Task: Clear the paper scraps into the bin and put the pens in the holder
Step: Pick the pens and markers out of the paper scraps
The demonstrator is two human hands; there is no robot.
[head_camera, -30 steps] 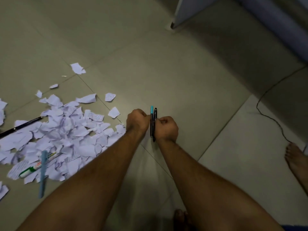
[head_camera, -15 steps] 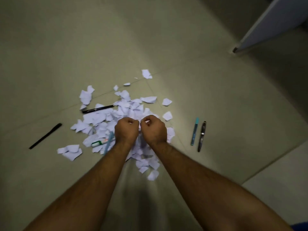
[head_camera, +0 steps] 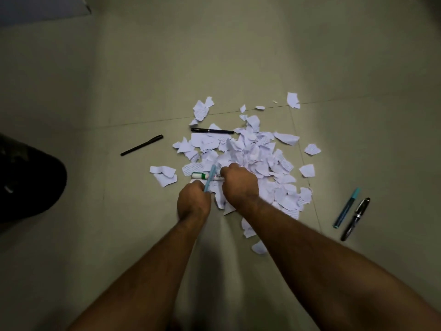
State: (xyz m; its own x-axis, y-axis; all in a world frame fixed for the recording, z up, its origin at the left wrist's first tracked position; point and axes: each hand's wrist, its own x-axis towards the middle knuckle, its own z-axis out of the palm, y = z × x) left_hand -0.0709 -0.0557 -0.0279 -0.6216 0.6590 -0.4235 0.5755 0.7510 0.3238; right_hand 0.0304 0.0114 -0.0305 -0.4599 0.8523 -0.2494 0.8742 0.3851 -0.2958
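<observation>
A heap of torn white paper scraps (head_camera: pixel 253 154) lies on the tiled floor. My left hand (head_camera: pixel 193 201) is closed around the lower end of a light blue pen (head_camera: pixel 210 177) at the heap's near left edge. My right hand (head_camera: pixel 238 185) rests fisted on the scraps, its fingers at the end of a white marker with a green cap (head_camera: pixel 202 176). A black pen (head_camera: pixel 212 131) lies at the heap's far edge, another black pen (head_camera: pixel 142 145) lies apart to the left. A teal pen (head_camera: pixel 347 207) and a black fountain pen (head_camera: pixel 355 218) lie side by side to the right.
A dark rounded object (head_camera: pixel 26 180) sits at the left edge of the view. A pale panel corner (head_camera: pixel 45 7) shows at the top left. Stray scraps (head_camera: pixel 164 174) lie around the heap. No bin or holder is in view.
The view swung left, away from the two pens laid down on the right. My hands shifted from the heap's middle to its near left edge, and my left hand took hold of the light blue pen.
</observation>
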